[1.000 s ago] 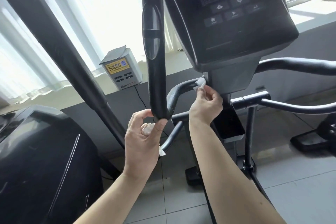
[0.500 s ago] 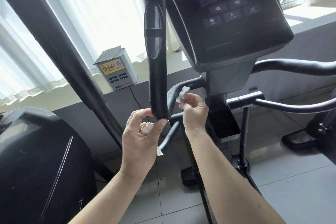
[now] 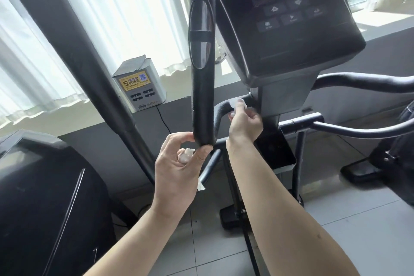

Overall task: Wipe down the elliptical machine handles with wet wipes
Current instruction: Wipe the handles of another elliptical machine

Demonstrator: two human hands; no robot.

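Since half a second ago, my right hand [image 3: 245, 125] has slid up the curved handlebar [image 3: 220, 114] toward the console [image 3: 291, 18]. It now pinches a wet wipe [image 3: 234, 103] against the bar, close under the console's housing. My left hand [image 3: 177, 170] grips a crumpled second wipe [image 3: 187, 154] in its palm, with thumb and forefinger curled about the bottom end of the upright handle [image 3: 202, 74]. On the windowsill [image 3: 67, 116] behind, left of that handle, a power-bank charging box [image 3: 140, 89] stands, and its cable [image 3: 163, 119] hangs down the wall.
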